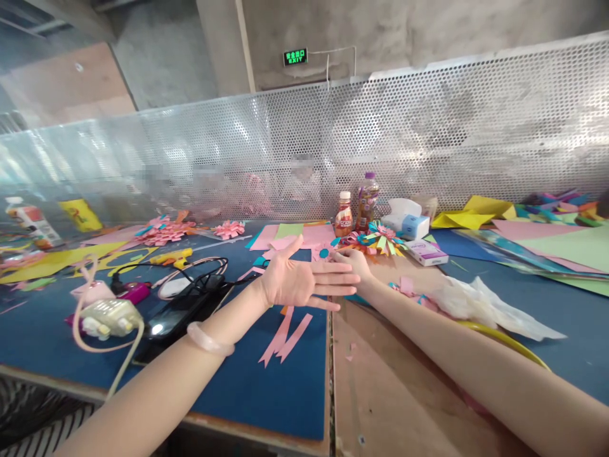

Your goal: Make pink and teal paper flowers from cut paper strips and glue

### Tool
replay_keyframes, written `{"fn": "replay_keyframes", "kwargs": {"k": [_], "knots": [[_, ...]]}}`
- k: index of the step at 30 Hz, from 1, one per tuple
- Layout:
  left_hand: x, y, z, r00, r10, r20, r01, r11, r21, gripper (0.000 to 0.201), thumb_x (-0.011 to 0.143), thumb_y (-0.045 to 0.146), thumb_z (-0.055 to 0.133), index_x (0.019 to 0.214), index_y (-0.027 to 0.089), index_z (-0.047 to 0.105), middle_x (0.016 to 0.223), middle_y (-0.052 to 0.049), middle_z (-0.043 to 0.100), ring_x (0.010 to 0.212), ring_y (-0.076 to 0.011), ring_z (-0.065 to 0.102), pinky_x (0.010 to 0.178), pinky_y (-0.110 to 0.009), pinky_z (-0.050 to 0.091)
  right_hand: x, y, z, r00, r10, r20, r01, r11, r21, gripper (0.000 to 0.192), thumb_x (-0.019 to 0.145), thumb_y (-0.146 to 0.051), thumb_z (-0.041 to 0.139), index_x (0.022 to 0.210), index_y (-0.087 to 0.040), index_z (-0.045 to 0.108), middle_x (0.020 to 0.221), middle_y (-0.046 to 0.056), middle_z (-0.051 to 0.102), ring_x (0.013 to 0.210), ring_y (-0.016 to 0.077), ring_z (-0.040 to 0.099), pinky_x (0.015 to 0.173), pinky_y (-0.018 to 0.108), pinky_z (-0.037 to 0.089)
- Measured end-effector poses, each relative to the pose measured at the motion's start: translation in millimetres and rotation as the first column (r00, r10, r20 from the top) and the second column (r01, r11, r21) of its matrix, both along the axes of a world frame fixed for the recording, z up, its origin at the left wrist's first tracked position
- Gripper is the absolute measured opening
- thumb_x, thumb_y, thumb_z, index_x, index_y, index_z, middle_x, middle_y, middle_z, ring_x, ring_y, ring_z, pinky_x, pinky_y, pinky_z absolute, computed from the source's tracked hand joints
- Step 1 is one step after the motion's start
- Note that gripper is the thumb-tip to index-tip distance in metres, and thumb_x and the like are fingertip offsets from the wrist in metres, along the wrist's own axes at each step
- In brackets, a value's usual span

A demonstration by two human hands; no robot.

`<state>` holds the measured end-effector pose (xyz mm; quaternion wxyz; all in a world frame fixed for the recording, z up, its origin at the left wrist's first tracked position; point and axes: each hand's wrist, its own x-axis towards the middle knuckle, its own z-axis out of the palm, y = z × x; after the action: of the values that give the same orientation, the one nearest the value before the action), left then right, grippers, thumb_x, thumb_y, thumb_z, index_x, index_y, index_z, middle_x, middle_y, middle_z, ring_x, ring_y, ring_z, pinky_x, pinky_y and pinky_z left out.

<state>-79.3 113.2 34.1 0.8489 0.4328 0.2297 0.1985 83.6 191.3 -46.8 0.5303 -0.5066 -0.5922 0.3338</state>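
1. Over the blue table (266, 406), the left hand (291, 280) was spread flat, with its palm turned to the person. Its thumb stuck up, and its four fingers pointed to the right with small gaps between them. It was wide open and had hold of nothing.
2. The left arm came up from the bottom left corner on a slant. A pale bracelet (209, 339) sat round it, below the wrist.
3. The right arm reached in from the bottom right, long and nearly straight, over a brown board (375, 381).
4. The right hand (356, 263) was farther away, partly hidden behind the left fingers. Its fingers looked bent, but I cannot tell how tightly they were closed or if they held something.
5. Just left of the right fingertips was a pink paper piece (315, 255) with a blue dot (324, 253) on it. I cannot tell if the fingers touched it.
6. Two pink strips (295, 337) with pointy cut ends lay on the table, below the left hand.
7. Behind the hands lay some paper sheets (309, 233), and a bright paper flower (386, 241) sat near the right hand.
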Motion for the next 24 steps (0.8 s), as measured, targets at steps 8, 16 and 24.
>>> {"fn": "replay_keyframes", "kwargs": {"k": [8,16,24], "knots": [[-4,2,-4.6,0.974,-0.227,-0.006,0.226,0.972,-0.066,0.08,0.07,0.06,0.023,0.108,-0.001,0.06,0.115,-0.023,0.056,0.12,-0.0355,0.044,0.095,-0.044,0.033,-4,-3,3.5,0.996,-0.018,0.092,0.019,1.0,-0.007,0.025,0.069,-0.037,0.056,0.064,-0.014,0.064,0.06,0.002,0.062,0.061,0.0156,0.055,0.057,0.025,0.04],[-3,3,-5.3,0.979,-0.205,0.016,0.206,0.977,-0.049,0.084,0.069,0.063,0.021,0.106,0.0,0.063,0.114,-0.022,0.058,0.118,-0.0356,0.046,0.096,-0.045,0.034,-8,-12,11.8,0.984,0.028,0.178,-0.034,0.999,0.027,0.022,0.071,-0.036,0.054,0.064,-0.017,0.063,0.061,0.001,0.062,0.062,0.016,0.055,0.058,0.025,0.04],[0,1,-3.6,0.971,-0.238,-0.011,0.236,0.968,-0.089,0.096,0.068,0.072,0.014,0.103,-0.002,0.064,0.113,-0.024,0.058,0.114,-0.0349,0.05,0.096,-0.045,0.034,-13,-21,20.0,0.944,-0.133,0.301,0.071,0.976,0.206,0.021,0.077,-0.034,0.049,0.073,-0.017,0.06,0.083,0.009,0.06,0.089,0.0253,0.05,0.077,0.037,0.037]]}}
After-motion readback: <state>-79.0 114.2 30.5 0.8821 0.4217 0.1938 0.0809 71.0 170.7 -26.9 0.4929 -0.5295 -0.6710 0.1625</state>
